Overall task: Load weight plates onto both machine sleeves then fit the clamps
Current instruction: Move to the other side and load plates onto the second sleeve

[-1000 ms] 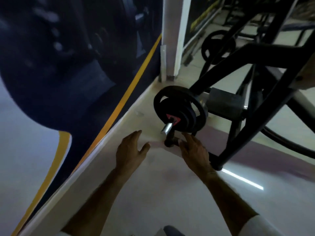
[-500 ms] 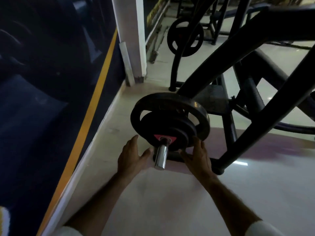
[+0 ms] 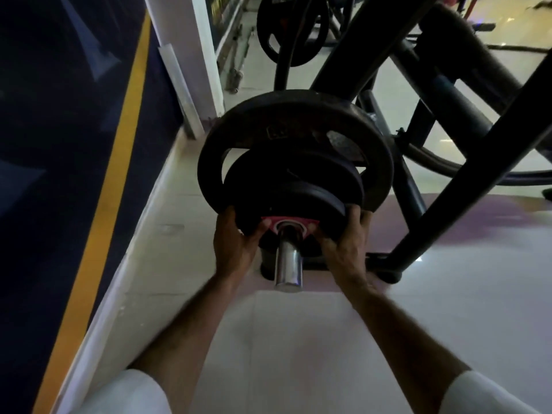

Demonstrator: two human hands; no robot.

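Note:
A chrome machine sleeve [image 3: 288, 268] points toward me, its bare end sticking out. Three black weight plates sit on it: a large plate [image 3: 294, 130] at the back, a medium plate [image 3: 294, 171] in front of it, and a small front plate [image 3: 294, 204] with a red centre label. My left hand [image 3: 234, 245] grips the small front plate's left edge, thumb on its face. My right hand [image 3: 346, 243] grips its right edge the same way. No clamp shows on the sleeve.
The black machine frame [image 3: 466, 162] slants up on the right, its foot on the pale floor. A dark wall with a yellow stripe [image 3: 113, 186] runs along the left. Behind a white pillar [image 3: 191, 52], another plate [image 3: 291, 28] hangs on a far rack.
My head has come closer to the sleeve. Both hands rose from open beside the sleeve and closed on the edges of the small front plate.

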